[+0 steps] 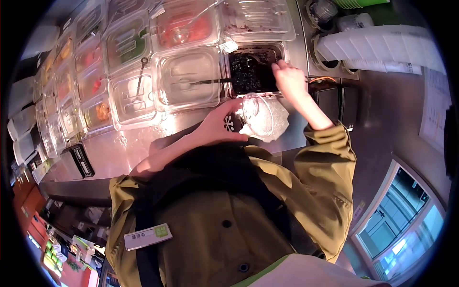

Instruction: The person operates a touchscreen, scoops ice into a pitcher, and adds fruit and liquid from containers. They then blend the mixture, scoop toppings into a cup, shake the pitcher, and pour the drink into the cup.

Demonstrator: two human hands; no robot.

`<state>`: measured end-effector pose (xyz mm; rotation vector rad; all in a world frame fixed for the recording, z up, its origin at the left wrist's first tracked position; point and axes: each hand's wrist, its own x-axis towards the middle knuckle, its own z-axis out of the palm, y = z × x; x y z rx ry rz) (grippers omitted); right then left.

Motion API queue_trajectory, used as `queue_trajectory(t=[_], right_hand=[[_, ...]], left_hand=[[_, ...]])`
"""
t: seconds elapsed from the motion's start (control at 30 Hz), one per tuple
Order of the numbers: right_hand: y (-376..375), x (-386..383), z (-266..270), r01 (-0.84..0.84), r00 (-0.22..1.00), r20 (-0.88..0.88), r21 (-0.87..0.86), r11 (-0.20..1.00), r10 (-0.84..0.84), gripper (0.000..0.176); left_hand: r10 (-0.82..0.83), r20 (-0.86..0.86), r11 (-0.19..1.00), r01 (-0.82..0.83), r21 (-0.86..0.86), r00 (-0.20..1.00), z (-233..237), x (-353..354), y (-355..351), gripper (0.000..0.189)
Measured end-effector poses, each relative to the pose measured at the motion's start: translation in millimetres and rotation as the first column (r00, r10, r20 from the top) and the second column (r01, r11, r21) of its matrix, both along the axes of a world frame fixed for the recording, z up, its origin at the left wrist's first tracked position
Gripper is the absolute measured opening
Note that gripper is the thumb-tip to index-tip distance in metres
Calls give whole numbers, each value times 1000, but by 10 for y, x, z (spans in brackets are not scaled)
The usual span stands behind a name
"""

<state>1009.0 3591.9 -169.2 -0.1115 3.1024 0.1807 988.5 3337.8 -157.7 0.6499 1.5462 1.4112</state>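
My left hand [221,123] is wrapped round a clear plastic cup [258,115], tilted beside a crumpled white sheet [281,122] at the counter's front. A dark logo shows near the hand's fingers. Just behind the cup stands a container [282,51] of dark, glossy jelly-like pieces [246,71]. Over its right side, my right hand [290,81] is closed, fingertips down by the dark contents; what it grips, if anything, is hidden. A dark-handled utensil [210,81] lies across the neighbouring clear lid, its handle reaching the container.
Rows of lidded clear containers [126,43] fill the left and back, one with red pieces [184,31]. A long-handled spoon [142,76] rests on a lid. Stacked white cups [377,45] lie at the right, near a black device [330,103]. Another black device [81,160] sits at the left front.
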Motion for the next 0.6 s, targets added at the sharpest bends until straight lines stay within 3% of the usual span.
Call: queue_trajectory(t=[0.07,0.13,0.23,0.33,0.47,0.6], right_hand=[[-82,-110,-167,-75,991,-107,46,996,80,7],[-58,-164,-212,-328,926,-213,-46,944,311,10],[62,-142,-116,-437,899,-77,-122,891,430,26],[90,-55,-58,-449,881,55,-218,867,470,24],[128,-66,118,-266,871,289,-403,876,397,22],[199,-109,55,1,885,374,-598,802,277,21]], left_hand=[[-74,-63,997,73,-22,995,26,-27,-83,81],[-80,-104,996,75,-50,991,15,-4,-150,82],[-63,-59,995,58,-86,996,-7,30,-224,83],[-65,-29,989,60,-137,997,14,19,-274,84],[-70,-57,985,61,-161,996,-10,0,-315,85],[-70,-82,983,55,-174,994,-12,-17,-330,85]])
